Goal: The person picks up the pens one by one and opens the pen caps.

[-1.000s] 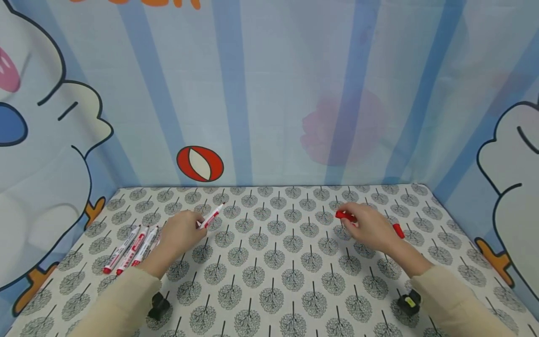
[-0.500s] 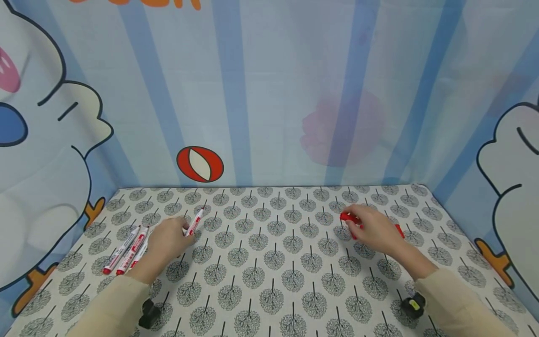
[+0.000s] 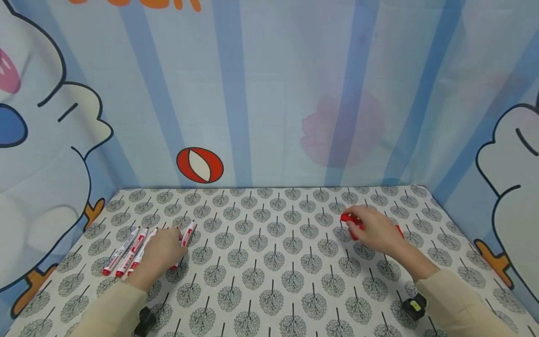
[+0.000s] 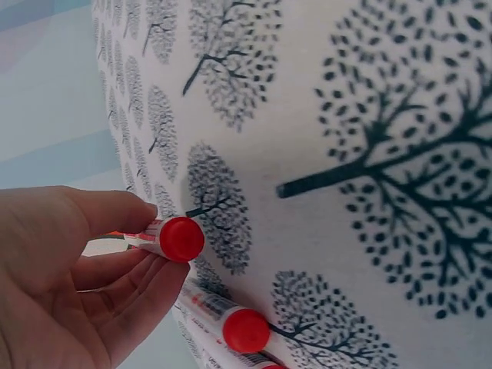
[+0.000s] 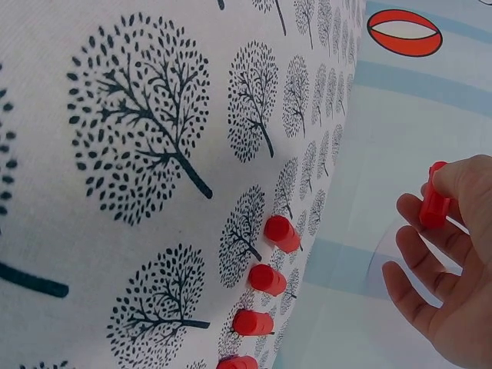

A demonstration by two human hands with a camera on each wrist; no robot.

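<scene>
Between thumb and fingers, my left hand (image 3: pixel 162 250) pinches a white marker (image 3: pixel 188 234) with red print. Its dark tip points away and its red end (image 4: pixel 182 239) faces the left wrist camera. Several similar uncapped markers (image 3: pixel 132 252) lie side by side just left of that hand, partly hidden by it. On the right side, my right hand (image 3: pixel 372 229) pinches a red marker cap (image 5: pixel 435 207) with thumb and index finger, above the cloth. The other fingers are loosely bent. Below it, several red caps (image 5: pixel 267 279) form a row, mostly covered by the hand in the head view.
A white cloth (image 3: pixel 269 281) printed with dark trees covers the table. Behind it hangs a striped blue backdrop (image 3: pixel 273 93) with cartoon figures, meeting the table's back edge. Black wrist devices (image 3: pixel 414 306) sit below both sleeves.
My left hand has moved left and nearer, bringing its marker down beside the other markers. My right hand has shifted slightly right, still pinching the cap.
</scene>
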